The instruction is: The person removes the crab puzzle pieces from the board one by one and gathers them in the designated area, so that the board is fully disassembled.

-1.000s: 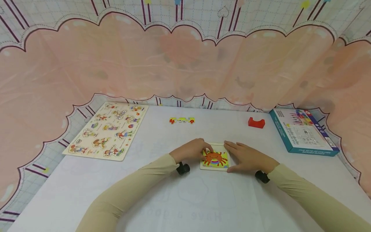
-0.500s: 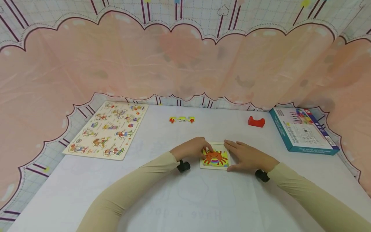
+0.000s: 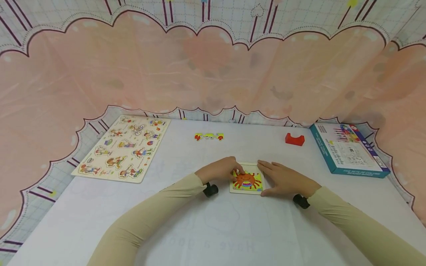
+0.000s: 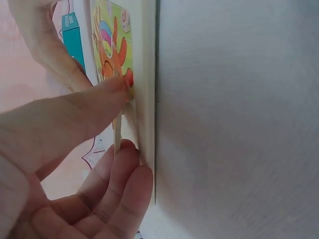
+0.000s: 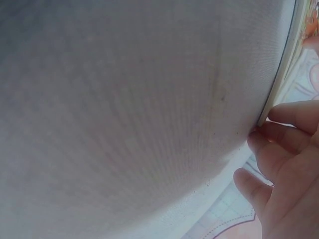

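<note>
A small wooden jigsaw puzzle board (image 3: pixel 245 192) with an orange crab picture (image 3: pixel 246 179) on yellow lies on the white table. At its upper left, my left hand (image 3: pixel 219 171) pinches a puzzle piece (image 4: pixel 117 132); the left wrist view shows the piece's thin edge between thumb and fingers, tilted up from the board. Most of that piece is hidden by the thumb. Along the board's right side rests my right hand (image 3: pixel 286 181), fingers extended at the far corner and thumb at the near corner. In the right wrist view, fingertips (image 5: pixel 276 113) touch the board's edge.
Joined yellow and red puzzle pieces (image 3: pixel 209 137) lie farther back. At the left is a large picture board (image 3: pixel 133 157) with figures. A red notched block (image 3: pixel 294 139) and a teal-sided box (image 3: pixel 349 151) stand at the right. A patterned curtain closes the back.
Both hands stay almost in place around the board. The view shifts very slightly, and no object visibly changes position on the table.
</note>
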`<state>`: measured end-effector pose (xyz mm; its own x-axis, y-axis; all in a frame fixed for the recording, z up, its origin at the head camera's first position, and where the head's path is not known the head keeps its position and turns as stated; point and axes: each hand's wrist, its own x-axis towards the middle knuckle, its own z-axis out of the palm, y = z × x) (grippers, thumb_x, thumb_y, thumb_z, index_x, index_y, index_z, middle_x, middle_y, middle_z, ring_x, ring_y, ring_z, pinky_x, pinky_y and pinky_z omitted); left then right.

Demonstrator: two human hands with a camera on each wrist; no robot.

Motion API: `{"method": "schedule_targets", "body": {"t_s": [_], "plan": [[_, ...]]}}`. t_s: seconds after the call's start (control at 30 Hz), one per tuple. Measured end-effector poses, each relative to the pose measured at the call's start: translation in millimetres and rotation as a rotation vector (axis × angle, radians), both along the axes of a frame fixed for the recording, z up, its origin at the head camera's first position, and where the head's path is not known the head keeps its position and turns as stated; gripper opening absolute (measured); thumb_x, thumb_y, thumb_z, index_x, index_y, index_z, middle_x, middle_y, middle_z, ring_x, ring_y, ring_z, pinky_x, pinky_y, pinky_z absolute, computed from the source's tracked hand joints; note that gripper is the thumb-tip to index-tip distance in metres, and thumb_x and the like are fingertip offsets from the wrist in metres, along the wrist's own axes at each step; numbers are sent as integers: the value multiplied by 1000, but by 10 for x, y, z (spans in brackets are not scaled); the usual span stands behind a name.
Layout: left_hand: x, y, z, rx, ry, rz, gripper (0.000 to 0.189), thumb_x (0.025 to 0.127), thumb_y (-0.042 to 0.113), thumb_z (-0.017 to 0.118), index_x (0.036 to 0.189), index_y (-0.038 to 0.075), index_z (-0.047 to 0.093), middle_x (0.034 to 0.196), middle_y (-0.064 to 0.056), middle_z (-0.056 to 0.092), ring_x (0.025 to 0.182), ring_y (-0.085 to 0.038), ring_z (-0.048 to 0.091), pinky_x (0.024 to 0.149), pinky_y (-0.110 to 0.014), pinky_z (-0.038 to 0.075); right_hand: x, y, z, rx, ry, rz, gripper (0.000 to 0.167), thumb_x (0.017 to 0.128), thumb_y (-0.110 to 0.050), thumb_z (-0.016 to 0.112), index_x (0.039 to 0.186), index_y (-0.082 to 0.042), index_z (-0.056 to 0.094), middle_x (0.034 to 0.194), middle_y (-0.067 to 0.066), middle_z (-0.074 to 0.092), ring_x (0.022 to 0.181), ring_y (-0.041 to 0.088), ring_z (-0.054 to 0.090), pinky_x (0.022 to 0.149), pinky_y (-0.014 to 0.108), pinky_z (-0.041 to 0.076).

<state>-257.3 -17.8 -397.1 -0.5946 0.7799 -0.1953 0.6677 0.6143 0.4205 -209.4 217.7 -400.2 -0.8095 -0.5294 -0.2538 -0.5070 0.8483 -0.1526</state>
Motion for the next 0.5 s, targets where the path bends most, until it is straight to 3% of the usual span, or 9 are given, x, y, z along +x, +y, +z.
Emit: {"method": "schedule_targets", "body": {"t_s": [0.5], "plan": [[1,-6,17,-9,-14,-12,31,87,12,67,118,11,67,100,-8,60,85,-14,49,70,-20,38,-8,10,-8,-11,-2,7,104,71,-70,61,148,-9,27,154,11,27,136,40,34,105,55,34]]}}
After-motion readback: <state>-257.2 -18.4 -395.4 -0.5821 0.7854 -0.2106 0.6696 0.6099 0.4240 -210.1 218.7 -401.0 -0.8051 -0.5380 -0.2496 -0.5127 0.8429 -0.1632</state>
